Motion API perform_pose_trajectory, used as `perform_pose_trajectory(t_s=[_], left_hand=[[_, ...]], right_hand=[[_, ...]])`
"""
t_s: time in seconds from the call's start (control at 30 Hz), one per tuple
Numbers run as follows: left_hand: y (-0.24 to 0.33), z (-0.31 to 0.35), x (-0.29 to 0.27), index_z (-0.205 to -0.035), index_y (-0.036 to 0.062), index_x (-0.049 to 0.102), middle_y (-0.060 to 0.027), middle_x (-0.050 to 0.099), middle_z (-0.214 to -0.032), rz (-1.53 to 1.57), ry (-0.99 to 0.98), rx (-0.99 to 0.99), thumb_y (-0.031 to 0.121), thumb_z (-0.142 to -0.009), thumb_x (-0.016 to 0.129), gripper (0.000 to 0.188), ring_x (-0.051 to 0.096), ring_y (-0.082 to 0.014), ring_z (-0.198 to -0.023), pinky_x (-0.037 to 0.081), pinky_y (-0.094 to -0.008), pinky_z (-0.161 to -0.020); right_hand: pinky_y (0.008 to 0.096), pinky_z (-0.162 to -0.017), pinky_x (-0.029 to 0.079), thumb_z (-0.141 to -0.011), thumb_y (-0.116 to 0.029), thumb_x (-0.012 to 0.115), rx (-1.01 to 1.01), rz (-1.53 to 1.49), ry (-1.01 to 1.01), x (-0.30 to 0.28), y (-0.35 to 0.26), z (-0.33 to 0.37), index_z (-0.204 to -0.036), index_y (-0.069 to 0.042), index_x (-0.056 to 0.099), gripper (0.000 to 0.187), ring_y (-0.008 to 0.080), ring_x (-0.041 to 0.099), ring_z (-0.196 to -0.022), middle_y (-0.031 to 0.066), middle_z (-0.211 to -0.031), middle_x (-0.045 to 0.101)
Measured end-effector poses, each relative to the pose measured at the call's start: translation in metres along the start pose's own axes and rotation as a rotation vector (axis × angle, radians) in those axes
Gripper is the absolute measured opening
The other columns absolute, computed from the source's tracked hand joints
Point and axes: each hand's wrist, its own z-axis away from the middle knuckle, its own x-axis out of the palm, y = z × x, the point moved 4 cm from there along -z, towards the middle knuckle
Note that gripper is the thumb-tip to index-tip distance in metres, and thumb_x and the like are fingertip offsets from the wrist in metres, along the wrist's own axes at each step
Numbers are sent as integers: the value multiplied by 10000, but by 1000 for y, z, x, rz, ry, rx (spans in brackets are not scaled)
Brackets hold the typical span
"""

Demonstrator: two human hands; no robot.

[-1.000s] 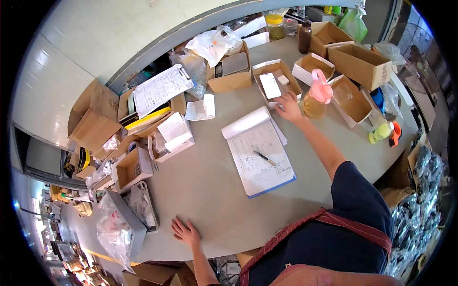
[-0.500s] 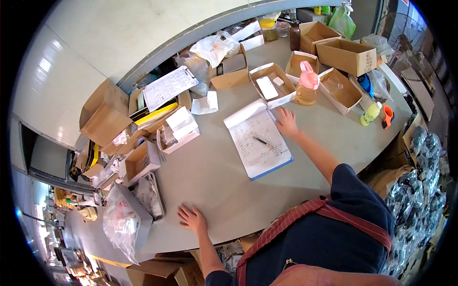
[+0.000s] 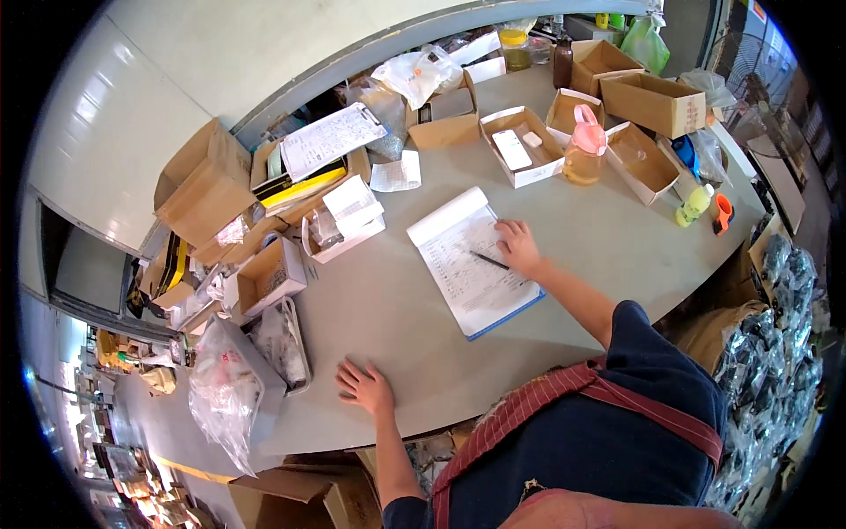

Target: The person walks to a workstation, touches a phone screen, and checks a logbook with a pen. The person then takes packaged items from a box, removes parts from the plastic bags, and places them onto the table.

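My left hand (image 3: 364,388) lies flat on the grey table near its front edge, fingers spread, holding nothing. On the table's middle, a blue clipboard (image 3: 508,319) carries a stack of white handwritten sheets (image 3: 476,298), the top pages folded back at the far end. My right hand (image 3: 518,248) rests at the right edge of these sheets, its fingers slightly bent and apart over the paper. A dark pen (image 3: 487,259) lies slanted across the page, its right end close to my right hand. No grip on the pen shows.
Behind the clipboard stand an open box with a white phone (image 3: 511,150), a pink-lidded bottle (image 3: 585,152) and an empty carton (image 3: 643,165). A green-yellow bottle (image 3: 695,205) and orange tape dispenser (image 3: 723,213) sit right. Boxes and a plastic-wrapped grey bin (image 3: 256,388) line the left.
The clipboard has turned a little and shifted left and nearer, away from the phone box. My right hand has moved nearer along with it. My left hand stays flat; the view shifted slightly.
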Motion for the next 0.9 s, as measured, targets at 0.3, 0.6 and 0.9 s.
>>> perform_pose_trajectory(t_s=[0.3, 0.6, 0.9], left_hand=[[-4, -2, 9, -1570, 146, 190, -114, 155, -1630, -40, 33, 15, 446, -1034, 313, 626, 105, -347, -1500, 68, -655, -1144], [-8, -2, 16, -1550, 134, 251, -123, 228, -1606, -74, 134, 33, 427, -1027, 359, 609, 165, -361, -1484, 134, -671, -1121], [-11, 1, 11, -1552, 140, 249, -117, 222, -1609, -22, 81, 3, 455, -1022, 356, 625, 152, -348, -1489, 95, -664, -1133]], right_hand=[[439, -1026, 407, -871, -103, 592, -50, -26, -82, 11, -63, 37, -1219, -42, 562, 354, 348, 497, -1181, 130, -1305, 564], [450, -1036, 401, -888, -118, 567, -156, 121, -151, 20, -92, 70, -1267, -16, 515, 395, 352, 457, -1218, 163, -1390, 481], [471, -1071, 366, -918, -115, 527, -113, 79, -168, 29, -89, 72, -1276, -20, 519, 370, 380, 437, -1233, 187, -1404, 472]])
